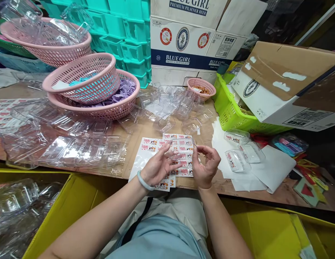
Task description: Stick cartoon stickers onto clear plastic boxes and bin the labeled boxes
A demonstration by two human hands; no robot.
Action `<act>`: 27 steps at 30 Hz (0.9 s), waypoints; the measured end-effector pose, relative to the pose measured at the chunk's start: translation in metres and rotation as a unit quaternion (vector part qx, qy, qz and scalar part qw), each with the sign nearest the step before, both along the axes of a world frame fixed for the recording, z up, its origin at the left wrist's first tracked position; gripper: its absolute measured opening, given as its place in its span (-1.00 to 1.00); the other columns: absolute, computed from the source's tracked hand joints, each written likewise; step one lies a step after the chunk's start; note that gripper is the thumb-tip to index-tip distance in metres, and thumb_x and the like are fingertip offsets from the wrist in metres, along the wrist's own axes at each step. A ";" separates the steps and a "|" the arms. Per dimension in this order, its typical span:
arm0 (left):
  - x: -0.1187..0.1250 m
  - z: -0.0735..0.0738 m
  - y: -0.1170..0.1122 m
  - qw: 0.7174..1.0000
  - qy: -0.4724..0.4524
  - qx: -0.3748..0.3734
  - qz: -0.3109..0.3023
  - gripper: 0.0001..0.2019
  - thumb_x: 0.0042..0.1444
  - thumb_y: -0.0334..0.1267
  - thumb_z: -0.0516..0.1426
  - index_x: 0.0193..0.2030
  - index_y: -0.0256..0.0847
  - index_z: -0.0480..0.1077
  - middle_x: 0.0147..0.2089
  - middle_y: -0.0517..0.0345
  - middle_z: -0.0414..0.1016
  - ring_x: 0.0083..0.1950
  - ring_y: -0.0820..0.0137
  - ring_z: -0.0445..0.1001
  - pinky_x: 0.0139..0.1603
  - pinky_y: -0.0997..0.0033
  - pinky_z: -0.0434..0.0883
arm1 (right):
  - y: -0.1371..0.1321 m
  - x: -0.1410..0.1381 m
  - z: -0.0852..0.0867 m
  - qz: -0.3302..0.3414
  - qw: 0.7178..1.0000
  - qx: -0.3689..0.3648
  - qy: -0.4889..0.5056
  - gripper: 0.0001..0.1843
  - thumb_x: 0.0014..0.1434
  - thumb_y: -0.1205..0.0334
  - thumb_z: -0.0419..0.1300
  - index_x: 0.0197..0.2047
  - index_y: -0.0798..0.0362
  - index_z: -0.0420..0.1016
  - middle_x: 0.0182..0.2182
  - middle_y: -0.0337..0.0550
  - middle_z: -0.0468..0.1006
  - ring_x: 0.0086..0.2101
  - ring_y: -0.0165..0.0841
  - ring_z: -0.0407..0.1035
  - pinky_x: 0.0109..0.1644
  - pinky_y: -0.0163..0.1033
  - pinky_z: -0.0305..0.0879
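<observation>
A small clear plastic case (182, 142) is hard to make out between my hands, above the printed sheets. My right hand (206, 165) pinches its right edge between thumb and fingers. Palm up, my left hand (160, 163) has its fingers stretched and spread beside the case; whether they touch it I cannot tell. A pale band circles that wrist. Beneath both hands lie sticker sheets (149, 144) with pink lettering and cartoon cats. To the right, several clear cases with such stickers (234, 160) rest on white backing paper (276, 165).
Clear plastic cases (83, 149) cover the table's left side, with more (170, 99) at the back. Pink baskets (124, 111) stand back left. Behind are teal crates (135, 32) and a beer carton (180, 54). A green crate (232, 111) under an open carton (280, 86) stands right.
</observation>
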State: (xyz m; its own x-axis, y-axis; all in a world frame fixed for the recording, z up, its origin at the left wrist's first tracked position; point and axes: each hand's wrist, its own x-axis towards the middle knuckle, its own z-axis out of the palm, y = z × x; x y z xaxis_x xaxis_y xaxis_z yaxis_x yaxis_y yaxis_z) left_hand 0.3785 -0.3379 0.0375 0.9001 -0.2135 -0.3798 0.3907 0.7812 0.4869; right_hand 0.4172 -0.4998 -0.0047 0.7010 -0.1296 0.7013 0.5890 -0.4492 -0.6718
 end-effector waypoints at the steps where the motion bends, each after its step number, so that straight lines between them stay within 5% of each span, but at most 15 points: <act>1: -0.001 -0.002 0.006 1.000 -0.007 0.015 0.016 -0.54 0.11 -0.21 0.21 0.15 -0.01 0.25 -0.17 0.14 0.43 -0.11 0.34 0.52 0.02 0.14 0.45 | 0.001 -0.004 0.000 0.035 0.999 0.004 0.021 -0.53 0.16 0.33 0.25 0.08 -0.10 0.18 -0.16 -0.13 0.47 -0.20 -0.32 0.48 -0.09 -0.10 0.47; 4: -0.008 -0.011 0.023 0.994 -0.035 0.094 0.048 -0.56 0.02 -0.38 0.21 0.08 -0.05 0.33 -0.16 0.19 0.42 -0.12 0.42 0.50 0.11 0.22 0.40 | -0.002 -0.011 0.003 0.118 0.988 0.031 0.099 -0.48 0.15 0.27 0.27 0.13 -0.10 0.19 -0.02 -0.06 0.45 -0.06 -0.27 0.44 0.01 -0.05 0.44; 7: -0.016 -0.021 0.034 0.982 -0.046 0.172 0.058 -0.57 -0.03 -0.39 0.23 0.03 -0.06 0.38 -0.01 0.16 0.40 0.01 0.39 0.48 0.18 0.29 0.32 | -0.006 -0.011 0.015 0.111 0.978 0.093 0.149 -0.69 0.12 0.16 0.30 -0.07 -0.03 0.39 0.09 -0.02 0.37 0.10 -0.20 0.33 0.15 0.00 0.32; 11: -0.024 -0.031 0.035 0.979 -0.057 0.192 0.036 -0.54 -0.04 -0.35 0.25 0.05 -0.04 0.39 0.10 0.11 0.38 0.11 0.28 0.44 0.20 0.27 0.27 | -0.001 -0.008 0.039 0.193 0.922 0.142 0.306 -0.75 0.10 0.03 0.31 -0.32 0.02 0.43 -0.34 -0.18 0.52 -0.27 -0.32 0.47 -0.14 -0.17 0.42; 14: -0.025 -0.035 0.034 0.979 -0.071 0.188 0.039 -0.53 -0.02 -0.33 0.25 0.09 -0.04 0.38 0.10 0.10 0.39 0.12 0.26 0.43 0.21 0.26 0.26 | 0.008 -0.008 0.052 0.288 0.844 0.117 0.437 -0.66 0.03 -0.04 0.35 -0.33 0.05 0.43 -0.56 -0.28 0.48 -0.51 -0.42 0.37 -0.40 -0.30 0.32; 16: -0.026 -0.036 0.035 0.979 -0.076 0.187 0.038 -0.52 -0.01 -0.33 0.25 0.10 -0.05 0.37 0.12 0.08 0.37 0.14 0.25 0.42 0.22 0.25 0.24 | 0.011 -0.008 0.056 0.313 0.819 0.100 0.471 -0.64 0.01 -0.06 0.35 -0.33 0.06 0.43 -0.60 -0.30 0.47 -0.56 -0.46 0.31 -0.45 -0.33 0.25; 27: -0.025 -0.041 0.038 0.976 -0.106 0.187 0.026 -0.47 0.00 -0.30 0.24 0.17 -0.05 0.39 0.15 0.06 0.38 0.14 0.28 0.39 0.18 0.32 0.26 | 0.000 0.000 0.062 0.345 0.778 -0.031 0.523 -0.58 0.06 -0.13 0.28 -0.39 0.11 0.44 -0.63 -0.32 0.33 -0.57 -0.51 0.17 -0.49 -0.38 0.04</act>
State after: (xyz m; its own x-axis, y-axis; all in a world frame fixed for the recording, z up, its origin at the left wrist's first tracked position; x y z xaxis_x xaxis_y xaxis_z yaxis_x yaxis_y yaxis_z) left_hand 0.3533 -0.2996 -0.0038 0.9728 -0.0466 -0.2270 0.2147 0.5497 0.8073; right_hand 0.4175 -0.5000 0.0572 0.7800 0.5429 -0.3112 -0.1513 -0.3189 -0.9356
